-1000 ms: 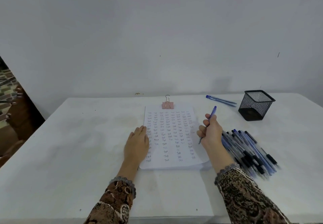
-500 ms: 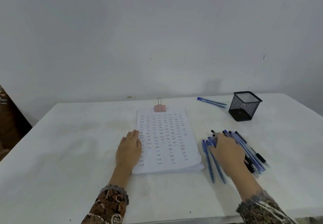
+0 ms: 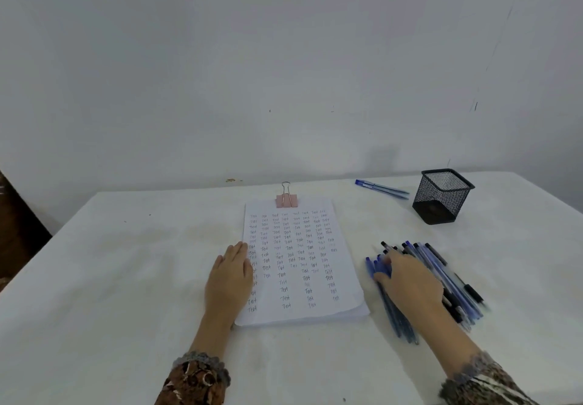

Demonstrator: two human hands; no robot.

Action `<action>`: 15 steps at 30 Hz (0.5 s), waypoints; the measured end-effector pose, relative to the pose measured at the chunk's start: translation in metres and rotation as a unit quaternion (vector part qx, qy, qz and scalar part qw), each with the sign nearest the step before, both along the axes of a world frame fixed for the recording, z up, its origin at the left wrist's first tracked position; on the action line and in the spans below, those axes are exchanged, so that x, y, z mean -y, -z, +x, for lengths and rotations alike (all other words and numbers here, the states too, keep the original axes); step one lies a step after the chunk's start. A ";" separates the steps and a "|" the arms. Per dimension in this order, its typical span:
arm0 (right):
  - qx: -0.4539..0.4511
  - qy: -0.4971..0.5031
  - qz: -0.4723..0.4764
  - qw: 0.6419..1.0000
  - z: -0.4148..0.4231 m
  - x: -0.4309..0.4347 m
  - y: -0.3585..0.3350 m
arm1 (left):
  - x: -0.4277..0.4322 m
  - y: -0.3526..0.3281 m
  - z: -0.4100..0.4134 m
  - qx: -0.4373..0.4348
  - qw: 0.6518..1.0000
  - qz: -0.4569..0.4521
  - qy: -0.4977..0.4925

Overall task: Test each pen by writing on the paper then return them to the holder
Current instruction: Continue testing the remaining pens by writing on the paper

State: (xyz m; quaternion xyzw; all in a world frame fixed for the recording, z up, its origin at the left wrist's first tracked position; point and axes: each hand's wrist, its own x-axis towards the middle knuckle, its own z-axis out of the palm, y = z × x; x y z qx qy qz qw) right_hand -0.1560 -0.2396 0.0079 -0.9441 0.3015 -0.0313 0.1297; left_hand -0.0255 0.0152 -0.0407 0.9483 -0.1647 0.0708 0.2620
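Pens (image 3: 454, 284) heaped | right hand (image 3: 410, 281) on them | left hand (image 3: 228, 278) flat on paper (image 3: 303, 262)

A white surface (image 3: 126, 278) is stretching across the lower view, showing faint smudges. A pink binder clip (image 3: 286, 200) is sitting toward its far middle, one silver wire loop standing upright. A plain pale wall (image 3: 284, 73) is rising behind, carrying a small dark mark (image 3: 475, 106) at right. A brown object (image 3: 15, 240) is showing at the left edge, too cropped to identify.
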 end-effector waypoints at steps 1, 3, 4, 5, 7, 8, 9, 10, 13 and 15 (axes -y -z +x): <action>-0.013 -0.006 -0.006 1.000 0.003 0.001 -0.004 | 0.000 0.001 0.000 -0.001 1.000 -0.001 0.000; -0.037 -0.020 -0.020 0.999 0.015 0.005 -0.018 | -0.001 0.001 0.000 0.001 1.000 -0.007 0.000; -0.038 -0.021 -0.023 0.999 0.023 0.009 -0.027 | -0.001 0.002 0.001 0.003 1.000 -0.013 0.001; -0.029 -0.014 -0.021 0.999 0.035 0.014 -0.036 | -0.001 0.003 0.001 0.005 1.000 -0.017 0.002; 0.016 0.013 -0.016 1.000 0.065 0.028 -0.049 | 0.000 0.005 0.002 0.011 1.000 -0.020 0.004; 0.044 0.024 -0.012 0.999 0.082 0.037 -0.052 | 0.000 0.005 0.002 0.015 1.000 -0.018 0.004; 0.064 0.029 -0.013 0.997 0.097 0.045 -0.054 | 0.000 0.007 0.003 0.014 1.000 -0.016 0.002; 0.071 0.027 -0.013 0.997 0.111 0.053 -0.052 | 0.000 0.007 0.002 0.014 1.000 -0.014 0.000; 0.024 -0.021 -0.015 0.999 0.139 0.076 -0.040 | -0.001 0.010 0.004 0.012 1.000 -0.010 -0.002; -0.014 -0.046 -0.012 0.999 0.150 0.091 -0.027 | -0.001 0.010 0.005 0.013 1.000 -0.004 -0.006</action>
